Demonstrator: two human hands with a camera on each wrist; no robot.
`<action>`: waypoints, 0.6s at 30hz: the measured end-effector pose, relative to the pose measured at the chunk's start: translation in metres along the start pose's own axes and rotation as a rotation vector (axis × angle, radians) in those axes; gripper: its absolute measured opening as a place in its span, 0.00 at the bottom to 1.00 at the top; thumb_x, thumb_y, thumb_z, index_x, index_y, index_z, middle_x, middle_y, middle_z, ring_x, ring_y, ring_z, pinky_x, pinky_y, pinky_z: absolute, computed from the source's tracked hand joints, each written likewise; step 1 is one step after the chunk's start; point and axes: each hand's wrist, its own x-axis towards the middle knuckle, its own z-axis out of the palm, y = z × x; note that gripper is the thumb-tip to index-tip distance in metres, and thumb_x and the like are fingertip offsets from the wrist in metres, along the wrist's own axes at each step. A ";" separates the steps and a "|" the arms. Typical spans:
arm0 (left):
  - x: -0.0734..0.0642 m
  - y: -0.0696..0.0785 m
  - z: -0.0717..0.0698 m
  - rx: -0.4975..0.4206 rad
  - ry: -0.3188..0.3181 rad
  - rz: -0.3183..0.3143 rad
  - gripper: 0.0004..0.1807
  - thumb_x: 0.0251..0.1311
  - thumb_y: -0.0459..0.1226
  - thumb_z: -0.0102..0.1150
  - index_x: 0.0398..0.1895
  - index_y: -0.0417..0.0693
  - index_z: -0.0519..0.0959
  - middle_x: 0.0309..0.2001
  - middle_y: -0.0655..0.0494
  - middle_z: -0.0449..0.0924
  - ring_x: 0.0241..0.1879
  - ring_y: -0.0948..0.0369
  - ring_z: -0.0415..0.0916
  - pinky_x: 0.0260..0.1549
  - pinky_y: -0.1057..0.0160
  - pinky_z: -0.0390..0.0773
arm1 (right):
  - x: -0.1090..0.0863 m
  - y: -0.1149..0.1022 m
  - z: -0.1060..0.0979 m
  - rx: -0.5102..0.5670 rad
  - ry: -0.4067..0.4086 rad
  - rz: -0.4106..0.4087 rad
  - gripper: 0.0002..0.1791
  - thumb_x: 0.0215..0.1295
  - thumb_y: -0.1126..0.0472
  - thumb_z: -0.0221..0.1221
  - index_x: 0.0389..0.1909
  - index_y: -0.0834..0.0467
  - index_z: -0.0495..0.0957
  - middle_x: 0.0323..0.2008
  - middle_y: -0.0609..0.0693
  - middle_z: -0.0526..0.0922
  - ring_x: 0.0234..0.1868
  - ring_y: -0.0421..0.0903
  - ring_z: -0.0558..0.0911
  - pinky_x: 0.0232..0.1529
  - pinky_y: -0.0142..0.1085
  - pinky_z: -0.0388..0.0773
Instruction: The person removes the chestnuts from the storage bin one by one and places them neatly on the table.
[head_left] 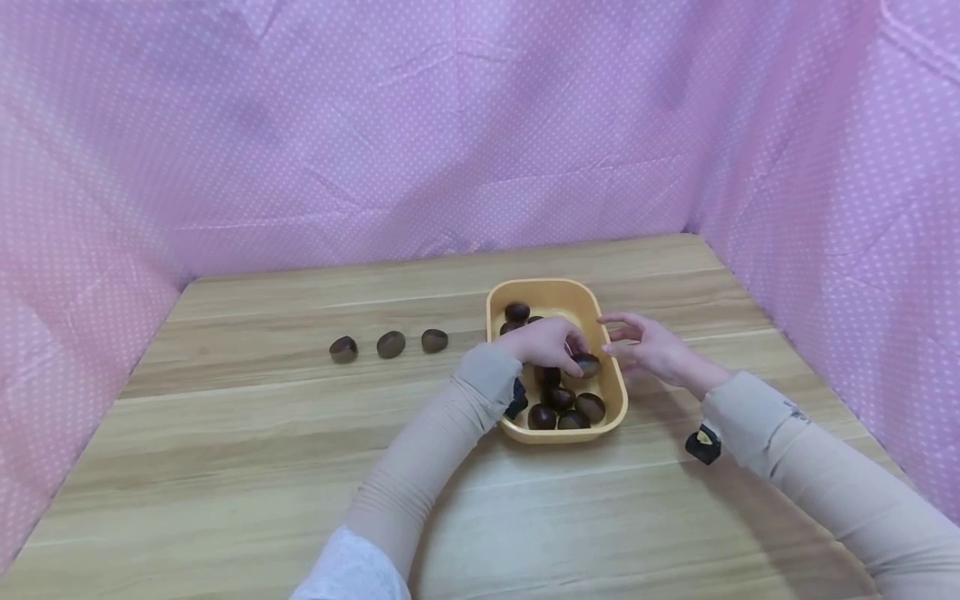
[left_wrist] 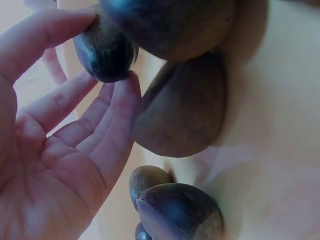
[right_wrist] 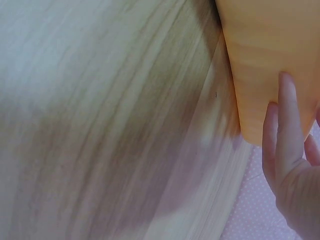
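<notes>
Inside the yellow plastic tray (head_left: 617, 392), my left hand (head_left: 546, 342) pinches a chestnut (left_wrist: 107, 52) between thumb and fingertips. Several other brown chestnuts (head_left: 542, 417) lie in the tray around it; in the left wrist view a large chestnut (left_wrist: 185, 107) sits close beside the fingers. My right hand (head_left: 656, 350) is at the tray's right side, its fingers loosely extended, with fingertips at the rim and outer wall. In the right wrist view those fingers (right_wrist: 288, 120) rest along the tray wall (right_wrist: 260, 60), holding nothing.
Left of the tray, three chestnuts stand apart in a row on the wooden table (head_left: 247, 467): a left one (head_left: 343, 350), a middle one (head_left: 391, 344) and a right one (head_left: 434, 340). Pink dotted cloth (head_left: 420, 125) encloses the table at the back and sides.
</notes>
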 end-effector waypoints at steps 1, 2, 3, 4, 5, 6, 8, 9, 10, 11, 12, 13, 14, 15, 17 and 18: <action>0.000 0.000 0.000 0.001 0.004 0.002 0.16 0.50 0.35 0.68 0.43 0.42 0.81 0.41 0.53 0.84 0.42 0.62 0.79 0.41 0.74 0.74 | 0.000 0.000 0.000 -0.003 0.002 -0.002 0.34 0.65 0.68 0.54 0.70 0.64 0.53 0.61 0.76 0.64 0.43 0.51 0.82 0.43 0.46 0.82; 0.000 0.001 -0.001 0.003 0.008 0.003 0.16 0.50 0.36 0.68 0.43 0.42 0.81 0.41 0.53 0.84 0.41 0.62 0.79 0.41 0.74 0.74 | 0.000 0.000 0.000 -0.003 0.002 -0.004 0.34 0.65 0.68 0.54 0.70 0.65 0.53 0.61 0.76 0.64 0.43 0.51 0.82 0.43 0.46 0.82; 0.000 0.001 -0.001 0.004 0.013 0.003 0.16 0.50 0.36 0.68 0.43 0.42 0.81 0.41 0.53 0.84 0.41 0.62 0.79 0.41 0.74 0.74 | -0.001 -0.001 0.000 0.002 0.003 -0.001 0.34 0.65 0.68 0.55 0.70 0.64 0.53 0.61 0.76 0.64 0.43 0.50 0.82 0.43 0.46 0.82; -0.001 0.002 -0.001 0.006 0.018 0.002 0.16 0.50 0.36 0.68 0.43 0.42 0.81 0.41 0.53 0.84 0.41 0.62 0.79 0.41 0.75 0.74 | -0.001 -0.001 0.001 0.007 0.001 0.000 0.34 0.65 0.67 0.55 0.70 0.65 0.53 0.61 0.76 0.64 0.43 0.50 0.82 0.43 0.46 0.82; -0.002 0.003 -0.002 0.008 0.022 -0.001 0.16 0.49 0.36 0.68 0.43 0.42 0.81 0.41 0.54 0.84 0.41 0.62 0.79 0.41 0.74 0.74 | -0.001 -0.001 0.001 0.011 0.001 0.003 0.34 0.65 0.67 0.55 0.70 0.64 0.53 0.61 0.75 0.64 0.43 0.49 0.82 0.43 0.46 0.82; -0.002 0.004 -0.002 0.011 0.025 -0.001 0.16 0.49 0.36 0.68 0.43 0.42 0.81 0.41 0.53 0.84 0.42 0.62 0.79 0.41 0.74 0.74 | -0.001 -0.002 0.002 0.013 0.000 0.003 0.34 0.65 0.68 0.55 0.70 0.64 0.53 0.61 0.75 0.64 0.43 0.49 0.81 0.44 0.45 0.82; -0.004 0.007 -0.002 0.010 0.028 0.001 0.17 0.50 0.36 0.68 0.44 0.41 0.80 0.42 0.53 0.83 0.42 0.61 0.79 0.41 0.74 0.74 | -0.001 -0.002 0.002 0.016 0.001 0.009 0.34 0.65 0.68 0.55 0.70 0.64 0.53 0.61 0.75 0.64 0.43 0.49 0.81 0.44 0.45 0.82; -0.004 0.008 -0.002 0.010 0.027 0.002 0.17 0.50 0.36 0.68 0.44 0.41 0.80 0.42 0.53 0.83 0.42 0.61 0.79 0.41 0.74 0.74 | -0.001 -0.003 0.002 0.014 0.003 0.012 0.34 0.65 0.68 0.55 0.70 0.64 0.53 0.61 0.75 0.64 0.44 0.49 0.81 0.44 0.45 0.82; -0.004 0.008 -0.002 0.008 0.028 0.005 0.17 0.50 0.36 0.68 0.45 0.41 0.80 0.42 0.53 0.83 0.42 0.61 0.79 0.41 0.74 0.74 | -0.002 -0.003 0.002 0.006 0.005 0.012 0.34 0.65 0.68 0.55 0.70 0.64 0.53 0.61 0.75 0.64 0.44 0.49 0.81 0.44 0.45 0.82; -0.005 0.009 -0.003 0.002 0.030 0.006 0.17 0.51 0.36 0.68 0.44 0.41 0.80 0.42 0.53 0.83 0.41 0.62 0.79 0.40 0.74 0.74 | -0.002 -0.003 0.002 -0.002 0.007 0.012 0.34 0.65 0.68 0.55 0.70 0.63 0.53 0.61 0.74 0.64 0.45 0.49 0.81 0.44 0.45 0.82; -0.005 0.009 -0.003 -0.009 0.032 0.011 0.16 0.51 0.36 0.68 0.44 0.42 0.80 0.41 0.53 0.83 0.41 0.62 0.79 0.40 0.74 0.74 | -0.002 -0.004 0.003 -0.010 0.008 0.013 0.34 0.65 0.68 0.55 0.70 0.63 0.53 0.61 0.74 0.64 0.46 0.50 0.80 0.44 0.45 0.82; -0.006 0.010 -0.003 -0.019 0.034 0.014 0.16 0.51 0.36 0.67 0.44 0.42 0.81 0.40 0.54 0.83 0.40 0.63 0.79 0.39 0.75 0.75 | -0.002 -0.003 0.003 -0.015 0.011 0.014 0.34 0.65 0.68 0.55 0.70 0.63 0.53 0.61 0.74 0.64 0.47 0.51 0.80 0.44 0.44 0.82; -0.007 0.010 -0.004 -0.026 0.036 0.019 0.15 0.51 0.36 0.67 0.43 0.42 0.81 0.40 0.54 0.83 0.39 0.63 0.79 0.39 0.75 0.75 | -0.002 -0.003 0.003 -0.022 0.013 0.015 0.34 0.65 0.68 0.55 0.70 0.63 0.54 0.61 0.74 0.64 0.48 0.52 0.80 0.44 0.45 0.82; -0.007 0.010 -0.005 -0.030 0.038 0.020 0.15 0.51 0.36 0.67 0.43 0.43 0.81 0.39 0.55 0.83 0.39 0.64 0.79 0.39 0.75 0.75 | -0.002 -0.003 0.003 -0.026 0.015 0.018 0.34 0.65 0.68 0.55 0.70 0.62 0.54 0.61 0.74 0.64 0.49 0.53 0.79 0.45 0.44 0.82; -0.010 0.011 -0.007 -0.043 0.039 0.020 0.15 0.51 0.36 0.67 0.43 0.43 0.81 0.39 0.55 0.83 0.39 0.64 0.79 0.39 0.74 0.75 | -0.003 -0.003 0.004 -0.030 0.019 0.015 0.34 0.65 0.68 0.55 0.70 0.62 0.54 0.61 0.74 0.64 0.49 0.53 0.79 0.44 0.44 0.82; -0.011 0.012 -0.009 -0.041 0.039 0.022 0.15 0.51 0.36 0.67 0.43 0.43 0.81 0.39 0.55 0.83 0.39 0.64 0.79 0.39 0.74 0.75 | -0.003 -0.003 0.004 -0.030 0.020 0.012 0.34 0.65 0.68 0.55 0.70 0.63 0.54 0.61 0.74 0.65 0.49 0.53 0.79 0.44 0.44 0.82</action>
